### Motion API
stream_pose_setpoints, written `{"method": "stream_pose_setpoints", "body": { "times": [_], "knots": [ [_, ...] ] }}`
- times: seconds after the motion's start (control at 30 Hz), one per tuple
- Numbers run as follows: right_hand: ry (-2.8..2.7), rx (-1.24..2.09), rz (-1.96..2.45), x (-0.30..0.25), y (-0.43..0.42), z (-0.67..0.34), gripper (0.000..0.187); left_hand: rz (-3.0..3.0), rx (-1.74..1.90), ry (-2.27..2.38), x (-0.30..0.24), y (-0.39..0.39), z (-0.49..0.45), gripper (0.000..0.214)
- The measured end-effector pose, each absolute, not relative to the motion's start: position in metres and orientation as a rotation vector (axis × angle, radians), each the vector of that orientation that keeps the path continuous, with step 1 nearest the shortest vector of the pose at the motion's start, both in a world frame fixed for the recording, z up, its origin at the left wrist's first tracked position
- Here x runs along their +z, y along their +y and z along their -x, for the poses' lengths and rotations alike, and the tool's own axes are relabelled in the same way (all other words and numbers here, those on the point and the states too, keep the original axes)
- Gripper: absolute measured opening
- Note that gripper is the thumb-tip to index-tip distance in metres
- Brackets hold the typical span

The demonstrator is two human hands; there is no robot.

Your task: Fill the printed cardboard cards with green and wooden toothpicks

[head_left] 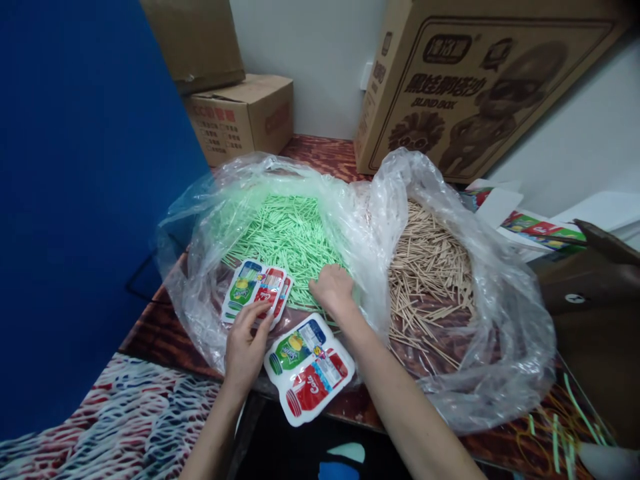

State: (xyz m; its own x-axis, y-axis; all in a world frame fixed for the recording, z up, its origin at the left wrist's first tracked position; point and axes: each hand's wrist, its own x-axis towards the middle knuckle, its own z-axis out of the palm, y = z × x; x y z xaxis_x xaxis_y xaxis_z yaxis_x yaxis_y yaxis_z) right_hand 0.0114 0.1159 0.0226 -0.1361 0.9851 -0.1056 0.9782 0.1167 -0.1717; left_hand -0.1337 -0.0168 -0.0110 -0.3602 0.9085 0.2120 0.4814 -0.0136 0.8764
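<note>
Left hand (pixel 245 345) touches packets (pixel 246 280); right hand (pixel 334 290) touches green sticks (pixel 290 227).

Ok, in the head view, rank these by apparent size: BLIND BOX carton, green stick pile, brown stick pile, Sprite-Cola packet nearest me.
1. BLIND BOX carton
2. Green stick pile and brown stick pile: too alike to rank
3. Nearest Sprite-Cola packet, smallest despite being closer

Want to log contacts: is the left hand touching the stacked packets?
Touching: in the head view, the left hand has its fingertips on the red part of the stacked packets, with no gap visible.
</note>
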Motion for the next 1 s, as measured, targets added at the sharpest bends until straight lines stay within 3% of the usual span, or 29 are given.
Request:
{"method": "stream_pose_setpoints", "body": {
  "times": [0.27, 0.47, 0.63, 0.87, 1.0],
  "knots": [
    [-2.420, 0.304, 2.003, 0.021, 0.118, -0.026, 0.024, -1.379, 1.373, 1.822, -0.009, -0.020, 0.138, 0.020],
    [-1.810, 1.122, 1.817, 0.023, 0.139, -0.065, 0.015, -1.383, 1.355, 1.833, -0.003, -0.023, 0.140, 0.020],
    [-1.563, 1.404, 1.555, 0.019, 0.147, -0.072, 0.007, -1.435, 1.321, 1.770, 0.001, -0.016, 0.131, 0.021],
    [-1.402, 1.328, 1.427, 0.016, 0.146, -0.081, 0.017, -1.504, 1.167, 1.643, 0.013, -0.016, 0.105, 0.019],
    [-1.087, 1.530, 1.112, 0.019, 0.127, -0.086, 0.025, -1.465, 1.102, 1.533, 0.016, -0.013, 0.090, 0.021]
  ]
}}
